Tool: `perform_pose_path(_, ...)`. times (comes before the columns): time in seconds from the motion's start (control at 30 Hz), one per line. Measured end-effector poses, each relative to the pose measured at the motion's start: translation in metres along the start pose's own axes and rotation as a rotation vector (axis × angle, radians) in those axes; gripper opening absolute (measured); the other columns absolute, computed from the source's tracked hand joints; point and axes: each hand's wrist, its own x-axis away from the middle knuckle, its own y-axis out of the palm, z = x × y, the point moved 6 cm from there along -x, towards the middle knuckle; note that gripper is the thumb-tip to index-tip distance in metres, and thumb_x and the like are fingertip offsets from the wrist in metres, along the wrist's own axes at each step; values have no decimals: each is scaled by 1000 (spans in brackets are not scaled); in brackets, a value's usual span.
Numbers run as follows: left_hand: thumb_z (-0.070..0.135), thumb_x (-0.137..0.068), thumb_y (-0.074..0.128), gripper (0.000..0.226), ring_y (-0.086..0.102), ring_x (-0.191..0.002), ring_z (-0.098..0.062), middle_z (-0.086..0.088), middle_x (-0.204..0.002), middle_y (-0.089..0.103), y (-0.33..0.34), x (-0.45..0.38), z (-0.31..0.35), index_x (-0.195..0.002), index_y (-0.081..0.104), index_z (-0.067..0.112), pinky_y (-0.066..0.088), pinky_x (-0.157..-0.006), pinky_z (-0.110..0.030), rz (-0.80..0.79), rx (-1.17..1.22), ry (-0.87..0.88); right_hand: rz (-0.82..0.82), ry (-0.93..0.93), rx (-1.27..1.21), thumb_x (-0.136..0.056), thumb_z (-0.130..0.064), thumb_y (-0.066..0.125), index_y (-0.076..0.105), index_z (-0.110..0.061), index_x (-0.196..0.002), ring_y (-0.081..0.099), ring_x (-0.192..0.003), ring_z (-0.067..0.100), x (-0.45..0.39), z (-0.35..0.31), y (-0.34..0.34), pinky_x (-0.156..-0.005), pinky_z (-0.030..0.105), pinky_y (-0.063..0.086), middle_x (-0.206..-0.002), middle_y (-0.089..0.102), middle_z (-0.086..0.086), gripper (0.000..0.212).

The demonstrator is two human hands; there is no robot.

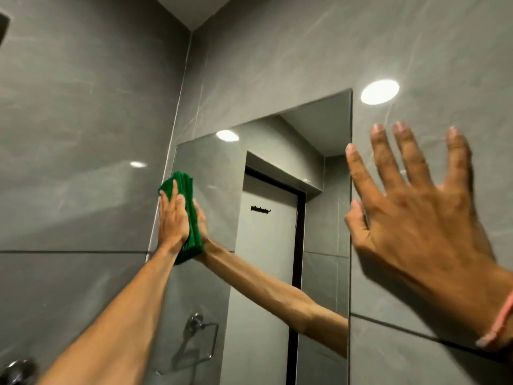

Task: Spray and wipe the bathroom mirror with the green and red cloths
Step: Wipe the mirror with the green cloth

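The bathroom mirror (pixel 327 218) hangs on the grey tiled wall and reflects a pale door and my arm. My left hand (pixel 172 218) presses a folded green cloth (pixel 191 215) flat against the mirror's left edge, fingers pointing up. My right hand (pixel 422 207) is spread wide with its fingers apart, flat on the wall tile just right of the mirror's right edge, its thumb at that edge. It holds nothing. A pink band sits on the right wrist. No red cloth or spray bottle is in view.
Grey glossy tiles cover both walls, meeting at a corner (pixel 188 79) left of the mirror. A chrome fitting (pixel 16 370) shows at the bottom left. The mirror reflects a chrome towel ring (pixel 200 337) and a door hook (pixel 261 209).
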Motion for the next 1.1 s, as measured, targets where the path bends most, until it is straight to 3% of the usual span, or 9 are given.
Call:
perform_pose_path(0.13, 35, -104, 21, 55, 2, -157, -23, -10, -170, 7, -21, 95, -89, -159, 16, 25, 0, -119, -26, 19, 3, -194, 24, -4, -8, -97, -51, 24, 13, -18, -165, 17, -160, 38, -1, 1, -4, -121, 73, 12, -173, 14, 19, 76)
perform_pose_path(0.27, 32, -109, 23, 50, 4, -157, -28, -14, -170, 3, -36, 227, -146, -158, 16, 28, 6, -127, -40, 70, -9, -472, 24, -30, -9, -98, -51, 25, 13, -17, -165, 17, -159, 40, -3, 2, -4, -121, 74, 12, -173, 14, 20, 76)
perform_pose_path(0.4, 31, -108, 22, 50, 2, -157, -27, -12, -170, 1, -40, 324, -124, -158, 14, 29, 9, -125, -49, 70, -58, -642, -16, -37, -34, -99, -49, 26, 13, -17, -165, 16, -159, 41, -3, 1, -10, -121, 74, 12, -173, 13, 21, 75)
perform_pose_path(0.53, 31, -108, 24, 52, 6, -157, -27, -14, -170, 4, -33, 382, -54, -158, 15, 25, 8, -127, -42, 53, -3, -679, -78, -81, -63, -98, -48, 25, 18, -16, -164, 19, -159, 41, -5, 5, -21, -122, 73, 12, -172, 16, 22, 74)
perform_pose_path(0.63, 62, -90, -7, 85, 16, -155, -34, -20, -167, 11, -8, 403, 20, -154, 21, 14, 13, -124, -37, -32, -56, -499, -132, -135, -94, -94, -53, 24, 22, -17, -163, 20, -159, 38, -4, 9, -28, -124, 69, 12, -171, 17, 22, 78)
perform_pose_path(0.73, 45, -91, 12, 55, 16, -156, -22, -5, -168, 11, 15, 392, 99, -146, 16, 40, 19, -122, -41, -14, -2, -304, -147, -143, -110, -98, -54, 30, 23, -20, -163, 20, -160, 35, -1, 23, -31, -127, 63, 14, -171, 18, 22, 73)
perform_pose_path(0.87, 46, -98, 18, 52, -14, -153, 0, 15, -166, -15, 43, 314, 202, -145, 2, 62, -5, -127, -38, -122, 85, 160, -136, -132, -113, -99, -53, 32, 25, -20, -163, 23, -159, 36, 2, 47, -28, -128, 59, 18, -171, 20, 22, 72)
perform_pose_path(1.0, 45, -101, 26, 54, 1, -157, -12, 1, -171, 2, 66, 198, 297, -153, 15, 48, 2, -126, -46, -141, 112, 541, -98, -113, -121, -95, -55, 28, 30, -19, -161, 24, -158, 38, 5, 47, -22, -127, 61, 18, -170, 22, 23, 76)
perform_pose_path(1.1, 38, -104, 31, 51, 19, -155, -25, -5, -170, 12, 63, 110, 290, -154, 24, 41, 19, -125, -53, -101, 106, 486, -56, -99, -111, -97, -54, 30, 29, -19, -162, 23, -158, 38, 5, 45, -22, -126, 62, 17, -170, 22, 24, 74)
